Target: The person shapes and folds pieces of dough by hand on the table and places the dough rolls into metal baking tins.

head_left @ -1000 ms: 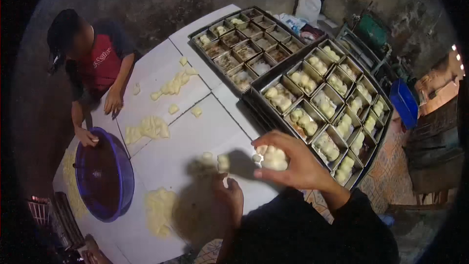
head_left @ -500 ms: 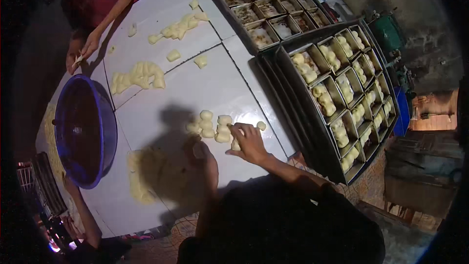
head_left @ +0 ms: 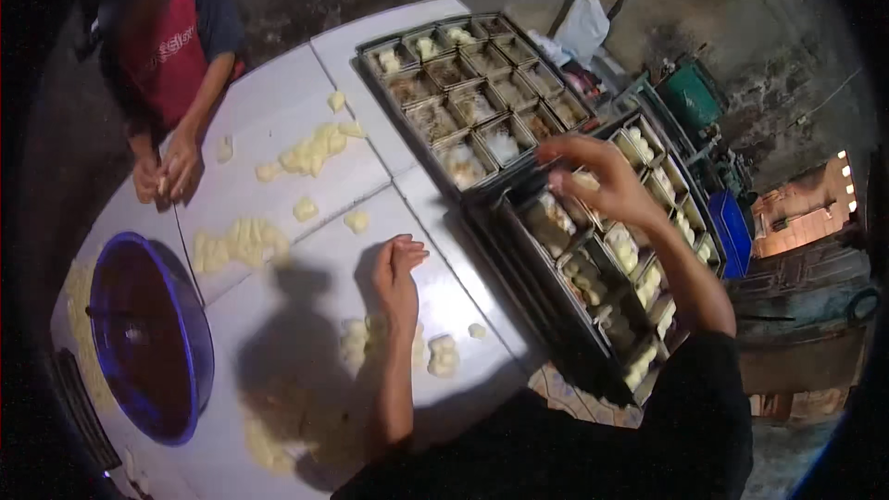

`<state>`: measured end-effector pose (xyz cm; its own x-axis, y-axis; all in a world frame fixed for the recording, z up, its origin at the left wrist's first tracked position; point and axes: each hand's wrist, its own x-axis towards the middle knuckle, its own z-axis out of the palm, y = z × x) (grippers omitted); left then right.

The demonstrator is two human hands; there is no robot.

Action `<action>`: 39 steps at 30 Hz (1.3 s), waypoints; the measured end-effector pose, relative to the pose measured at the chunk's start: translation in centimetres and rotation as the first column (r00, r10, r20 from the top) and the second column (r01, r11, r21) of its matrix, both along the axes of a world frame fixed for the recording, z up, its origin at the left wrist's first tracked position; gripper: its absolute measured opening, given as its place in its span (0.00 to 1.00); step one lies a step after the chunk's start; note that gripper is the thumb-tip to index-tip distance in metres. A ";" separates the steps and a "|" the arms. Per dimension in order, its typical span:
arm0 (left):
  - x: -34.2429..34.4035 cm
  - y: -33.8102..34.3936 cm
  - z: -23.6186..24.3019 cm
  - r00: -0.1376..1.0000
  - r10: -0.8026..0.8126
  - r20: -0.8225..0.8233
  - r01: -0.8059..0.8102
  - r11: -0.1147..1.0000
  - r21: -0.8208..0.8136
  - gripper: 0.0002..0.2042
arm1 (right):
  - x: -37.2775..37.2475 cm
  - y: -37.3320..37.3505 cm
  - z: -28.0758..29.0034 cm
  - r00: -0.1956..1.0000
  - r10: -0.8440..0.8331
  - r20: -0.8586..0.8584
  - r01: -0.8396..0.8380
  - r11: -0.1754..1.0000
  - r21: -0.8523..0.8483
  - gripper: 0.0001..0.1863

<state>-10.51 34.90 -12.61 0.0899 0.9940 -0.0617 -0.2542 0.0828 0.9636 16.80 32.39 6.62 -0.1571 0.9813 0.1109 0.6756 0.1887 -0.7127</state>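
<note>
Head view: near tin rack (head_left: 576, 246) has dough balls in its tins; far tin rack (head_left: 477, 104) behind it, dough in a few. Right hand (head_left: 607, 176) above near rack, fingers half-curled, can't tell if gripping; dough cluster (head_left: 444, 356) left of rack, on table (head_left: 431, 296). Left hand (head_left: 398, 278) left of rack, loosely open; blue basin (head_left: 196, 343) farther left.

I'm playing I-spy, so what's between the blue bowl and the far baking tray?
In the head view, a heap of dough and two small dough lumps lie on the white table between the blue bowl and the far baking tray.
</note>
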 end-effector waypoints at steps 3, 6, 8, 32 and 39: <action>4.9 5.1 -1.7 0.992 -0.047 -0.121 0.052 0.998 0.037 0.14 | 11.5 9.9 -1.5 0.980 -0.195 -0.046 0.191 0.978 -0.090 0.25; 8.7 10.1 -3.7 0.921 -0.059 -0.385 0.074 0.997 0.023 0.18 | 22.6 19.1 -6.5 0.941 -0.241 0.237 0.283 0.945 -0.163 0.32; 10.8 12.6 -4.8 0.907 0.032 -0.419 -0.026 0.999 0.022 0.19 | 26.6 24.1 -10.7 0.784 -0.204 0.586 0.288 0.956 -0.054 0.26; 20.8 3.1 18.2 0.974 0.226 -0.012 -0.226 0.974 -0.012 0.06 | 42.2 8.8 1.8 0.680 -0.661 0.319 0.580 0.750 0.319 0.18; 24.8 -23.1 22.8 0.989 0.123 -0.081 -0.110 0.982 0.157 0.20 | 45.9 -14.5 7.6 0.640 -0.744 0.191 0.659 0.659 0.362 0.22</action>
<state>14.27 11.83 10.24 -0.0262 0.9958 0.0877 -0.1652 -0.0908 0.9821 62.67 17.94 14.17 0.5023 0.7522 0.4264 0.8384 -0.3030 -0.4532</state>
